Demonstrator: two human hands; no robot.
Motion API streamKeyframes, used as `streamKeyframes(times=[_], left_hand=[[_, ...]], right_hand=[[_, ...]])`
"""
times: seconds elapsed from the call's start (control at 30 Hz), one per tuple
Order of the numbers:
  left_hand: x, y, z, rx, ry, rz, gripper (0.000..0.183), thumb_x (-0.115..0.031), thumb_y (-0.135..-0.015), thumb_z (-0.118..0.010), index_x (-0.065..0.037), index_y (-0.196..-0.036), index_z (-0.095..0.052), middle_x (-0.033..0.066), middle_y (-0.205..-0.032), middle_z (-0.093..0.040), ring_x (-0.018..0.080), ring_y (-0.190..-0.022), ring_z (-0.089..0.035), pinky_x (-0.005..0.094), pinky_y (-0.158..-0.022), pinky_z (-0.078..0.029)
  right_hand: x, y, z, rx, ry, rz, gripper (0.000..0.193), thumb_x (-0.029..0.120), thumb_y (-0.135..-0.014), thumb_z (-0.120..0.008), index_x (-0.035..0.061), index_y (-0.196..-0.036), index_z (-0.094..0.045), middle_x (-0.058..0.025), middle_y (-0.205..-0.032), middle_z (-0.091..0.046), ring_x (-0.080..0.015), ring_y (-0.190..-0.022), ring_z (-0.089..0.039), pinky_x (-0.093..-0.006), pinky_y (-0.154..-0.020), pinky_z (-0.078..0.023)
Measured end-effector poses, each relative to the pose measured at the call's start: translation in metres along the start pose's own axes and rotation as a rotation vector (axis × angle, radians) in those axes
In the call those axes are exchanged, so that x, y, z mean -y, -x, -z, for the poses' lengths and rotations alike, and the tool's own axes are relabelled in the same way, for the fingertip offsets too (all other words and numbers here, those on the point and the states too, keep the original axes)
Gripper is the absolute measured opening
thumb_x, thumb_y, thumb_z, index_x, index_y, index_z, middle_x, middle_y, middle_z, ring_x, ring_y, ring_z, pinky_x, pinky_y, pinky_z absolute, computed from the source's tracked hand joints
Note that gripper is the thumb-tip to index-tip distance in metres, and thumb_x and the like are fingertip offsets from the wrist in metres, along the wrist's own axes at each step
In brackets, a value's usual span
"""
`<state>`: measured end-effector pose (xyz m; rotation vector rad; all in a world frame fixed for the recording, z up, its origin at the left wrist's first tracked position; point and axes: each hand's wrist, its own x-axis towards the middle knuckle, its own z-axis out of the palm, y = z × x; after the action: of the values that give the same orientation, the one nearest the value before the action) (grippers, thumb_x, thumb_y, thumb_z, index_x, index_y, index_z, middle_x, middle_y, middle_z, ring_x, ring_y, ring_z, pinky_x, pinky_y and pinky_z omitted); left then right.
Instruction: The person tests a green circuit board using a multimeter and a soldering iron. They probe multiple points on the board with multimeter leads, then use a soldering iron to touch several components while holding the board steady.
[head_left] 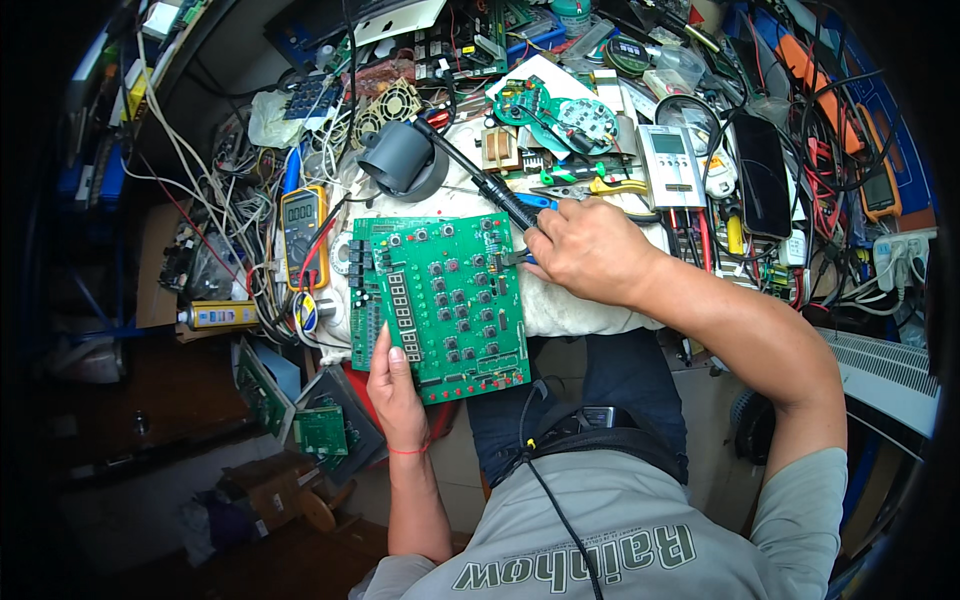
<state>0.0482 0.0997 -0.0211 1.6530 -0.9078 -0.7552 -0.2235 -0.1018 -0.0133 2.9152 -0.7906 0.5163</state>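
A green circuit board (455, 310) with push buttons, a row of digit displays and small red parts along its lower edge is tilted up over the bench's near edge. My left hand (397, 385) grips its lower left edge, thumb on the face. Behind it, a second green board (362, 300) shows at the left. My right hand (595, 250) is closed at the board's upper right edge, around a small blue-handled tool (522, 258) whose dark tip meets the edge; its exact kind is hidden. A black rod (490, 185) runs from a grey cylinder (400, 160) to beside my right hand.
A yellow multimeter (304, 238) stands left of the boards. Yellow-handled pliers (618, 187) lie beyond my right hand, near a white tester (670, 165) and a black phone (762, 175). Round green boards (585, 122), cables and electronic parts crowd the bench. More boards (320, 430) sit low at left.
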Motion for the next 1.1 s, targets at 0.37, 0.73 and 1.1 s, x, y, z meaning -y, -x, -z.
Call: streamKeyframes(times=[0.37,0.73,1.1], left_hand=[[-0.003,0.001,-0.001,-0.007,-0.009,0.015,0.049,-0.020,-0.116,-0.050,0.007,-0.157,-0.047,0.0119,-0.143,-0.063,0.0141,-0.124,-0.059,0.0306,-0.110,-0.046],[0.000,0.000,0.001,-0.009,0.006,0.010,0.050,-0.021,-0.116,-0.051,0.007,-0.157,-0.048,0.0123,-0.144,-0.063,0.0141,-0.124,-0.059,0.0307,-0.110,-0.046],[-0.001,0.000,0.000,0.005,0.009,0.011,0.050,-0.021,-0.116,-0.051,0.007,-0.157,-0.048,0.0122,-0.144,-0.063,0.0144,-0.125,-0.060,0.0309,-0.110,-0.046]], right_hand=[[0.001,0.001,0.005,-0.052,-0.080,-0.019,0.034,0.036,-0.093,-0.076,0.0073,-0.110,-0.072,-0.0060,-0.098,-0.062,-0.0243,-0.099,-0.062,-0.0417,-0.091,-0.048],[0.015,0.003,0.002,-0.182,0.038,-0.033,0.018,0.018,-0.089,-0.064,0.0035,-0.098,-0.071,-0.0075,-0.090,-0.061,-0.0261,-0.094,-0.061,-0.0457,-0.091,-0.048],[0.014,0.003,0.005,-0.183,0.039,-0.046,0.018,0.017,-0.089,-0.064,0.0042,-0.099,-0.071,-0.0070,-0.090,-0.061,-0.0254,-0.094,-0.061,-0.0454,-0.092,-0.047]])
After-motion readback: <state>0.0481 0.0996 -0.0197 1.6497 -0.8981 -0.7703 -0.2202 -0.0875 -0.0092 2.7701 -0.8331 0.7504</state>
